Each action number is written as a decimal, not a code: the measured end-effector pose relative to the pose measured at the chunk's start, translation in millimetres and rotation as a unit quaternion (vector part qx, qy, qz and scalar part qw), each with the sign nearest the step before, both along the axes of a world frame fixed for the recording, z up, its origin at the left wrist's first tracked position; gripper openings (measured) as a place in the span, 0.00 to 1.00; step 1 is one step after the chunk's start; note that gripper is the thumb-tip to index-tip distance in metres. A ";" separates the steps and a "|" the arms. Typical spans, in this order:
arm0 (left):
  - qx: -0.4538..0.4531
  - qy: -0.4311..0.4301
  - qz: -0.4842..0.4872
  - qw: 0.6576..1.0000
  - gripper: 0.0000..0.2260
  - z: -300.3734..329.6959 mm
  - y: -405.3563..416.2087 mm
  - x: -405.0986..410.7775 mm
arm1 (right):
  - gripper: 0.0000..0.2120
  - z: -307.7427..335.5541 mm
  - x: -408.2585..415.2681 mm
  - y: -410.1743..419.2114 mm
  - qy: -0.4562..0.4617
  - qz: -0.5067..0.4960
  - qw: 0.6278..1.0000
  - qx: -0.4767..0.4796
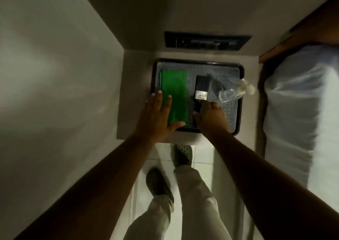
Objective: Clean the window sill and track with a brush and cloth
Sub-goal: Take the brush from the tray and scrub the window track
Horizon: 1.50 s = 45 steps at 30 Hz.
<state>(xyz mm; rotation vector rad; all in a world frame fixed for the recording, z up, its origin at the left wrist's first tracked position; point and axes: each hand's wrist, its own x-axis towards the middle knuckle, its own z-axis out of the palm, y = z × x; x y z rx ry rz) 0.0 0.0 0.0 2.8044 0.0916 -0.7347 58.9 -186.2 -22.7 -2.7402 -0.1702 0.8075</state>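
Pale surface point(126, 96) carries a dark tray point(240, 100). On it, the green cloth point(174, 93) is pressed by the flat, open left hand point(157, 118); the brush point(200, 91) handle is gripped by the right hand point(211, 118), beside a clear bottle point(236, 91).

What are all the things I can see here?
Tray: one, black rim, on the small table.
Cloth: one, green, folded, left side of tray.
Brush: one, black with silver band, middle of tray.
Spray bottle: one, clear, lying at tray's right.
Table: one, pale, against the wall.
Bed: one, white sheet, far right.
Shoes: two, dark, on tiled floor.
Left hand: flat on cloth.
Right hand: at brush handle.
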 end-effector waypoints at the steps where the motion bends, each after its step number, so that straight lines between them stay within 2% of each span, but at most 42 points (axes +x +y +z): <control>1: -0.002 0.020 -0.006 1.000 0.47 -16.7 -0.9 3.6 | 0.26 -14.5 2.1 3.9 -0.001 -0.009 1.000 0.000; 8: 0.013 -0.043 -0.070 0.997 0.39 -113.6 -8.2 17.4 | 0.24 -79.3 7.5 21.6 -0.058 -0.147 0.987 -0.037; 12: 0.016 -0.062 -0.071 0.995 0.37 -132.6 -11.8 18.8 | 0.19 -94.8 17.3 22.5 -0.079 -0.193 0.978 -0.018; 15: 0.018 -0.035 -0.073 0.997 0.37 -125.2 -11.9 19.6 | 0.18 -91.9 21.8 22.7 -0.056 -0.224 0.973 0.004; 20: 0.005 -0.003 -0.068 0.998 0.40 -63.1 4.3 15.3 | 0.11 -45.3 10.8 31.9 -0.033 -0.299 0.951 0.072; 23: 0.007 0.001 -0.041 0.999 0.40 1.4 9.3 3.0 | 0.10 6.9 -3.8 33.1 -0.060 -0.291 0.946 0.129; 24: 0.015 -0.005 -0.036 0.999 0.40 32.8 14.2 1.7 | 0.11 34.1 -6.2 36.8 -0.054 -0.298 0.938 0.168; 26: -0.006 0.005 -0.037 0.999 0.40 49.6 3.0 -2.8 | 0.18 46.0 -14.5 30.7 -0.012 -0.320 0.922 0.216; 28: 0.003 -0.028 -0.050 0.998 0.38 113.6 11.8 -15.4 | 0.23 103.7 -22.5 37.7 -0.005 -0.329 0.899 0.288; 29: -0.005 -0.062 -0.054 0.997 0.37 140.6 13.9 -22.1 | 0.22 128.6 -26.2 40.1 -0.010 -0.327 0.890 0.317; 32: -0.010 -0.189 -0.046 0.981 0.35 218.2 37.0 -45.9 | 0.10 212.8 -29.1 59.9 -0.008 -0.293 0.856 0.426; 37: 0.060 -0.284 0.006 0.957 0.34 303.7 93.9 -97.0 | 0.13 327.0 -28.3 93.5 0.114 -0.238 0.794 0.547; 39: 0.087 -0.286 0.042 0.953 0.35 320.5 120.2 -123.4 | 0.11 360.9 -27.3 105.3 0.146 -0.208 0.781 0.571; 42: 0.118 -0.266 0.079 0.953 0.33 327.6 159.8 -171.6 | 0.07 400.0 -43.2 131.2 0.044 -0.060 0.826 0.559; 45: 0.146 -0.244 0.063 0.957 0.29 313.8 184.3 -199.3 | 0.04 426.1 -49.0 164.6 -0.087 0.053 0.856 0.507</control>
